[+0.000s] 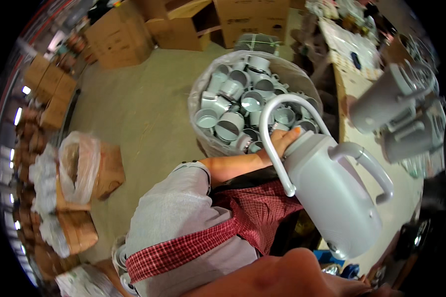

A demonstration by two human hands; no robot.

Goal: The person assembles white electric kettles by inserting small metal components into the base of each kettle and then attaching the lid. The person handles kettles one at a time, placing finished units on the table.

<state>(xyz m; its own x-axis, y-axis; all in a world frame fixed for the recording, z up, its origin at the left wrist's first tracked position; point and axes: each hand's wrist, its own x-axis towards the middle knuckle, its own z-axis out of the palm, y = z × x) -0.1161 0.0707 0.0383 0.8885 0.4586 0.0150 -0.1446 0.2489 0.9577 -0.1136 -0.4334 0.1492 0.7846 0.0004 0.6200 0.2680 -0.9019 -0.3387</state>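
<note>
A large pale grey insulated jug (327,188) with a side handle and a white hoop handle (267,121) hangs tilted in front of me, its neck up and to the left. My left hand (284,141) is closed at the jug's neck, thumb on top and the other fingers partly hidden. Beside that hand stands a bag-lined container (195,94) heaped with grey cup-like parts (252,101). My right arm (282,277) crosses the lower edge, but its hand does not show.
A worktable (349,91) runs along the right, with more grey jugs (381,99) lying on it. Cardboard boxes (119,37) stand at the back. Plastic-lined cartons (109,168) are on the floor to the left.
</note>
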